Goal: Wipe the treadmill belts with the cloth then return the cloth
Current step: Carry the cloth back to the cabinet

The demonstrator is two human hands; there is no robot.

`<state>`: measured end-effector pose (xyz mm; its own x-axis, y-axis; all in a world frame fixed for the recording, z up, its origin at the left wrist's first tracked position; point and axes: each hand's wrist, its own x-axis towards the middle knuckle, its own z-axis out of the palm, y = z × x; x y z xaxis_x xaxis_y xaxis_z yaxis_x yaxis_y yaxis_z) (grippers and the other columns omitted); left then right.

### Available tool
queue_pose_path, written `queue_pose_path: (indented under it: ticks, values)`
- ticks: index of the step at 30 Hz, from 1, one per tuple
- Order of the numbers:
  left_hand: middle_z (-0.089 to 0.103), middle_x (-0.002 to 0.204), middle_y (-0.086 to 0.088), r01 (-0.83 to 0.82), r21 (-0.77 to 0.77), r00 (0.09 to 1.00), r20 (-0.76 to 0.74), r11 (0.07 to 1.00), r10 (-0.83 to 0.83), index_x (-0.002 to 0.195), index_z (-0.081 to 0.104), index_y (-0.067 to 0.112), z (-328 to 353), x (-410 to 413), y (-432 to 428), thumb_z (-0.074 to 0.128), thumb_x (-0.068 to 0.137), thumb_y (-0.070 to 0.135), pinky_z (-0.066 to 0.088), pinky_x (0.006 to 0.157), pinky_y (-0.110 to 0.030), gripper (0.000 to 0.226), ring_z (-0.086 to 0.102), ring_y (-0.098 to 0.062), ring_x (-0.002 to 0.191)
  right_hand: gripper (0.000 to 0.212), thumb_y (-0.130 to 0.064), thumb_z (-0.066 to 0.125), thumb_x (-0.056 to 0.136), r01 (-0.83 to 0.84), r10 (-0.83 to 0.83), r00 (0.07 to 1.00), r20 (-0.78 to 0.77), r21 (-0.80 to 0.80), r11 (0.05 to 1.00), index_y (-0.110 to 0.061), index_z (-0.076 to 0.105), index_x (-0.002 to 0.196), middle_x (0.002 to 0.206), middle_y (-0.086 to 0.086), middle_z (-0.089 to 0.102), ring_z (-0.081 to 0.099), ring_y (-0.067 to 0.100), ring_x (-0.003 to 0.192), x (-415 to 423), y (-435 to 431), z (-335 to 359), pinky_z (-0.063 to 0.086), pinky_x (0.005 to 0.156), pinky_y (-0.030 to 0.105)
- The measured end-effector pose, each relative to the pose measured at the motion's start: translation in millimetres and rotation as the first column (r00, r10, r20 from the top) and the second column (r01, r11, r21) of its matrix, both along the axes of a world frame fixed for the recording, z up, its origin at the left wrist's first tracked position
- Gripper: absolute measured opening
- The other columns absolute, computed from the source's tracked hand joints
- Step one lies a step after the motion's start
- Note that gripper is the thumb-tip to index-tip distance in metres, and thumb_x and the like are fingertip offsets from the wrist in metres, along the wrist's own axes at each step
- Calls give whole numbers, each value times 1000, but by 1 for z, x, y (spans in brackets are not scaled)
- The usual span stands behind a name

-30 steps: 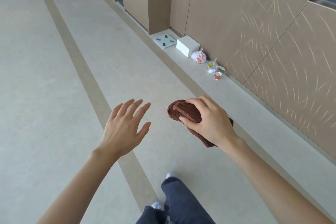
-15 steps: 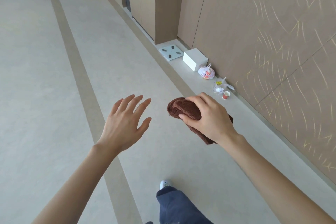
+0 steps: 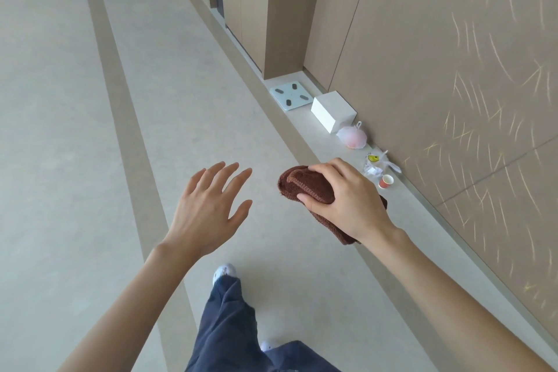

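**Brown cloth carried in the right hand over a hallway floor**

A pale floor (image 3: pixel 60 160) with darker stripes runs ahead, edged on the right by a brown panelled wall (image 3: pixel 437 54). Against the wall farther on stands a brown bin cabinet (image 3: pixel 265 9) with dark openings. A pale ledge (image 3: pixel 422 220) follows the foot of the wall. A dark blue trouser leg (image 3: pixel 226 326) steps forward at the bottom edge, a white shoe (image 3: pixel 223 272) at its tip.

The left hand (image 3: pixel 205 214) hangs over the floor with its fingers spread and straight, holding nothing. The right hand (image 3: pixel 347 199) is curled round a folded brown cloth (image 3: pixel 305 187), thumb underneath and fingers over the top; the cloth is in the air, above the floor near the ledge's edge.

On the ledge, in a row along the wall, sit a white box (image 3: pixel 332 110), a white bathroom scale (image 3: pixel 290 95) just beyond it, a knotted plastic bag (image 3: pixel 351 137) with something pinkish inside, a clear bag (image 3: pixel 377 164) showing yellow, and a small red paper cup (image 3: pixel 386 181).
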<state>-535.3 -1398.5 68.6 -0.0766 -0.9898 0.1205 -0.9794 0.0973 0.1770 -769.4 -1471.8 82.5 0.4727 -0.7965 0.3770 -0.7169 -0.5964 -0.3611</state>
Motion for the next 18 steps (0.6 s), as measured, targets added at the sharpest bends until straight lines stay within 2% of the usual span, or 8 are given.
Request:
queue_pose_path:
  ticks: [13, 18]
  values:
    - [53, 134, -7, 66, -21, 997, 27, 998, -66, 135, 50, 17, 16, 144, -190, 31, 91, 46, 37, 103, -46, 56, 47, -31, 126, 42, -39, 77, 73, 67, -66, 998, 19, -51, 996, -15, 66, 104, 93, -1, 62, 62, 18, 85, 143, -178, 16, 48, 62, 24]
    - [54, 134, -8, 70, -17, 997, 33, 997, -69, 134, 50, 17, 19, 193, -244, 31, 91, 46, 38, 102, -47, 56, 47, -32, 126, 41, -39, 76, 74, 70, -67, 997, 50, -61, 996, -14, 66, 105, 93, 0, 62, 62, 18, 83, 192, -231, 15, 52, 64, 29]
